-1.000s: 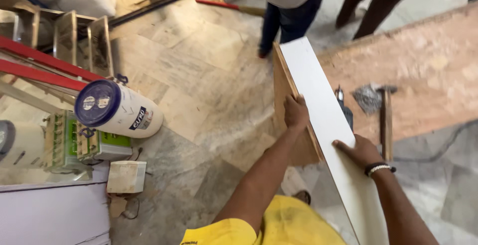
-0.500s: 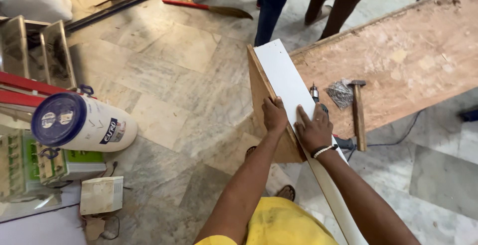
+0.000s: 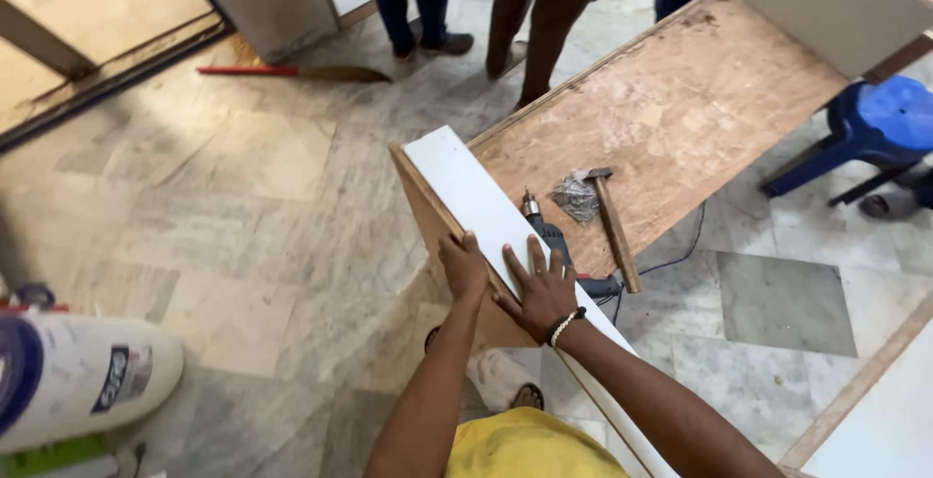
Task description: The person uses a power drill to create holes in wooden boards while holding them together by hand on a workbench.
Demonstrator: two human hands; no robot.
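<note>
The white laminated board stands on its edge on the marble floor, leaning a little, with its plywood back turned to the left. The left hand is clamped over the top edge, fingers curled on the plywood side, so the board does not fall. The right hand lies flat on the white face with fingers spread apart, pressing to keep it steady. Just beside the board, on the big plywood surface, a drill, a hammer and a small clear bag wait near the hands; what is inside the bag I cannot tell. At the far left lies a white cylindrical container with its lid closed.
</note>
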